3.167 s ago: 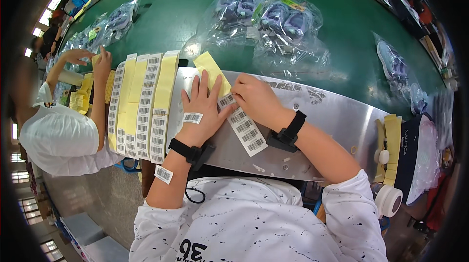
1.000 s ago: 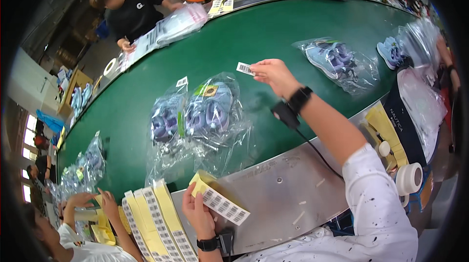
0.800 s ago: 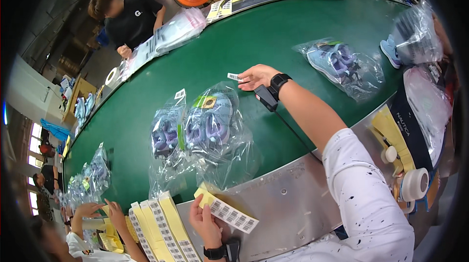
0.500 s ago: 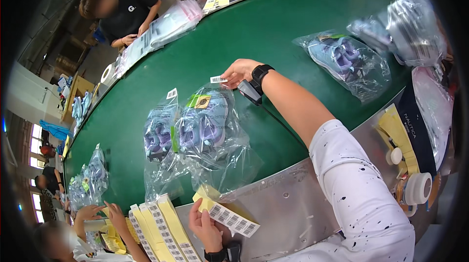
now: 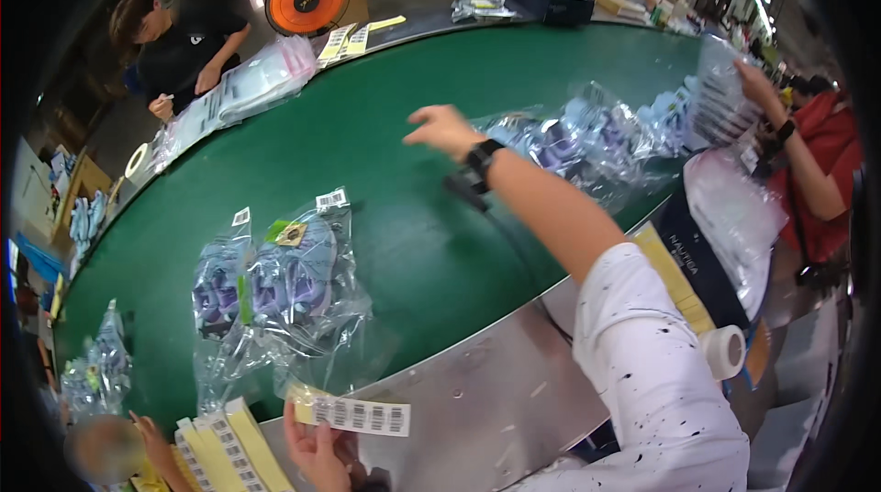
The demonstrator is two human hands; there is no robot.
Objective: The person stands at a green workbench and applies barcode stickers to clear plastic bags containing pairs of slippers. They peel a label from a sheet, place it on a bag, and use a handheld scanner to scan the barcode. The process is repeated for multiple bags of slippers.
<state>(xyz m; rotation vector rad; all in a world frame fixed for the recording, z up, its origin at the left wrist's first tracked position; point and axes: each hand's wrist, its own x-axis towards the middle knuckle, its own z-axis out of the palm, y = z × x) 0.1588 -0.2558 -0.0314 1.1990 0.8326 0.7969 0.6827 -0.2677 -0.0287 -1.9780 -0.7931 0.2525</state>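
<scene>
My left hand, low in the picture, pinches a strip of barcode labels on yellow backing at the metal edge of the belt. My right hand hovers over the green belt with fingers stretched out and nothing in them. A dark device is strapped at its wrist. Left of it lie two clear-bagged pairs of blue and purple shoes; the nearer-to-me right one touches the left one. Each bag carries a white barcode sticker at its far end.
Further bagged shoes lie on the belt at right, where a co-worker's hand holds a clear bag. More label strips sit near my left hand. A dark box stands at right, a person across the belt.
My right hand has let go of the sticker at the right bag's far end and moved clear of it. The view has turned right. Bagged shoes at right now lie closer together.
</scene>
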